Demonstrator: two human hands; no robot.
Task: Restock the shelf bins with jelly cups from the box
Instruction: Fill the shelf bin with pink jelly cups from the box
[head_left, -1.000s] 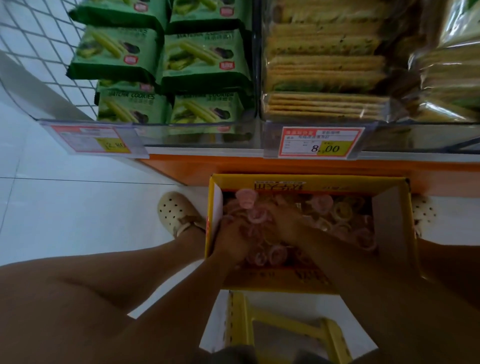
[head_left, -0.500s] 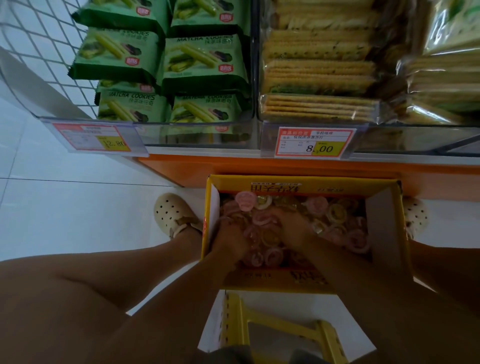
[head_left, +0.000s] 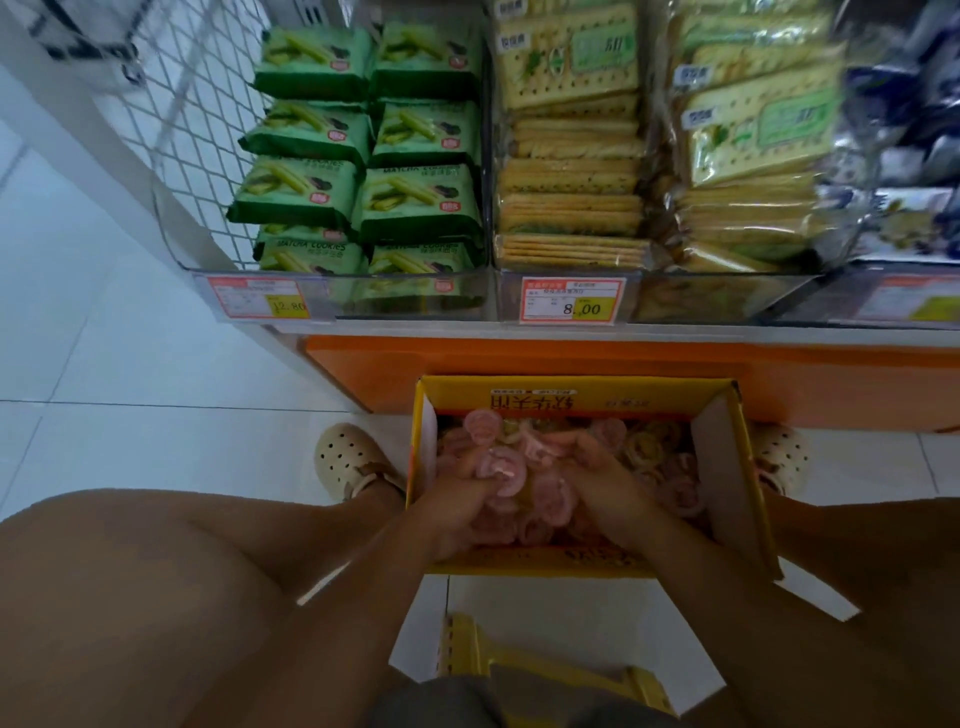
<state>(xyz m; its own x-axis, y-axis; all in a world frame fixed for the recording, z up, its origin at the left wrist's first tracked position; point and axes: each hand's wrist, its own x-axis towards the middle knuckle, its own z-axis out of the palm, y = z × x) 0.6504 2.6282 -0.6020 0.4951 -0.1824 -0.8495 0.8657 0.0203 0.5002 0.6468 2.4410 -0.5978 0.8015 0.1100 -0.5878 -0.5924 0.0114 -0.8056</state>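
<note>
An open yellow cardboard box (head_left: 576, 397) stands on the floor below the shelf, filled with several pink and yellowish jelly cups (head_left: 649, 452). Both my hands are inside it, cupped together. My left hand (head_left: 457, 512) and my right hand (head_left: 597, 478) hold a heap of pink jelly cups (head_left: 501, 465) between them, lifted slightly above the rest. Above the box, clear shelf bins (head_left: 566, 299) carry price tags.
The bins hold green matcha cookie packs (head_left: 363, 192) on the left and cracker packs (head_left: 571, 171) in the middle and right. An orange shelf base (head_left: 519, 358) is behind the box. A yellow stool (head_left: 519, 660) is under me. My sandalled feet (head_left: 348, 462) flank the box.
My hands have closed together and scooped up a heap of pink cups, raising it in the box. My view has tilted up, showing more of the shelf.
</note>
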